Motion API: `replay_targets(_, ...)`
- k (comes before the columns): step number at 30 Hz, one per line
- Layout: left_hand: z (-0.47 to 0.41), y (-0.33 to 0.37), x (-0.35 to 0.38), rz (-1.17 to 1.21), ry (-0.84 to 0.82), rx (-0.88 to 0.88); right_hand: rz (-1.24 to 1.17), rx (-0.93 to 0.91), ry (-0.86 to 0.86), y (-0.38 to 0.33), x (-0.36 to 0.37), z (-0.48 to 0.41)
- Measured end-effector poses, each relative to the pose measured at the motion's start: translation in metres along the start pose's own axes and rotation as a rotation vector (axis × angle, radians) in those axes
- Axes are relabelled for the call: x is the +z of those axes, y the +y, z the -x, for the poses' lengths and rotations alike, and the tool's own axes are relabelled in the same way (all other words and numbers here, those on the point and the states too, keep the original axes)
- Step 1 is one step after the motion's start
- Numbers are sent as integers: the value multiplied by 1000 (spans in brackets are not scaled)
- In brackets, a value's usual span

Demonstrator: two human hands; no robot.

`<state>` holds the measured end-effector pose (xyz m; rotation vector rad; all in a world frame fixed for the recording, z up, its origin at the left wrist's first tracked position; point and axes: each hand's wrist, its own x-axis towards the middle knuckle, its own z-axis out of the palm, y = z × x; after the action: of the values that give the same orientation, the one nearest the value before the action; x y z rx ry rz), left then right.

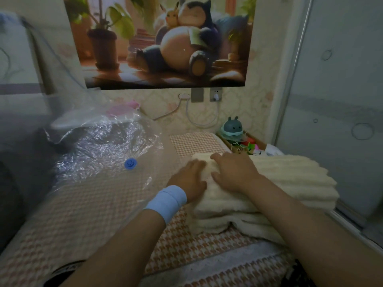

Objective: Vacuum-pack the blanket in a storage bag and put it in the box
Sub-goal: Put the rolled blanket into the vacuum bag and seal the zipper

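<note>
1. Your left hand (187, 179), with a pale blue wristband (167, 200), lay against the near left end of a folded cream ribbed fleece blanket (279, 183). Its fingers were close together and roughly straight, pressing the fabric rather than pinching it. Blur hid the very tips.
2. Your right hand (232, 172) rested flat on top of that same end, just right of the left fingers. Its fingers were extended side by side, the thumb spread apart, and it gripped nothing.
3. The blanket lay under your fingers and stretched away to their right in a thick folded stack. It sat on an orange-and-white houndstooth bed cover (182, 239), wholly outside any bag.
4. Left of your left fingers, near but not touching them, lay a clear crinkled plastic vacuum storage bag (99, 150). Its round blue valve (130, 163) faced up. The bag looked empty, and where its mouth lay could not be told.
5. Judged from this, the task was at an early stage. Folding looked done. Sliding the blanket into the bag, sealing it, drawing out the air and boxing it all remained.
6. Beyond your right fingertips stood a small open brown box of toys (259, 141) with a round grey-blue figurine (232, 128). Whether that was the box meant could not be told.
</note>
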<state>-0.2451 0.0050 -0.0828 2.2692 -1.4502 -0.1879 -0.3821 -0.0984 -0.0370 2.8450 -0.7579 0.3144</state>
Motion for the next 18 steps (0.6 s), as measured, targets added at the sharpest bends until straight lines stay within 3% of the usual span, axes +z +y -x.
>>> replay_targets(2, 3, -3, 7, 12, -117, 28, -107, -16, -99, -7, 5, -15)
replay_targets(4, 4, -13, 4, 71, -174, 20, -194, -19, -365, -15, 12, -29)
replay_targets(6, 5, -25, -15, 176, -112, -1, -174, 20, -570, -26, 14, -42)
replay_targets(7, 5, -33, -25, 223, -53, -21, -175, 53, -583, -32, 11, -47)
replay_targets(10, 5, -68, -47, 146, 52, -121, -183, 98, -430, -49, 1, -58)
replay_targets(14, 20, -106, -52, -350, -249, -262, -199, 10, -229, -78, -11, -67)
replay_targets(18, 39, -127, -42, -443, -394, -371, -364, -132, -208, -120, -4, -75)
